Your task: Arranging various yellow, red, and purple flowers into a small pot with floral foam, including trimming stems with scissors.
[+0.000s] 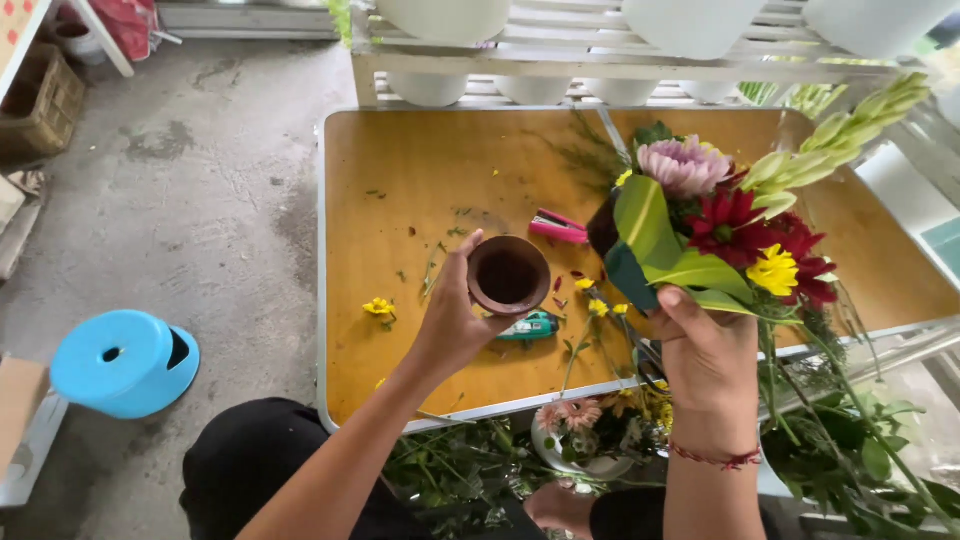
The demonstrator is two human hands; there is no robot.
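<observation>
brown pot (508,275) sits gripped in the left hand (452,322), raised above the wooden table (420,180) with its mouth tipped up and open to view. right hand (708,352) is clamped round the stems of the bouquet (730,225), holding the blooms upright just beside the pot, clear of the pink stapler (558,226) and scattered trimmings.

Two hands work over one wooden table (420,180): the left hand (450,320) holds one brown pot (508,275), the right hand (708,350) one bouquet (730,225). One pink stapler (558,227) lies there, and one blue stool (125,362) stands on the floor.

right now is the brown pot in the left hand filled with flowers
No, the brown pot held by the left hand is empty inside, while the bouquet is gripped in the right hand.
</observation>
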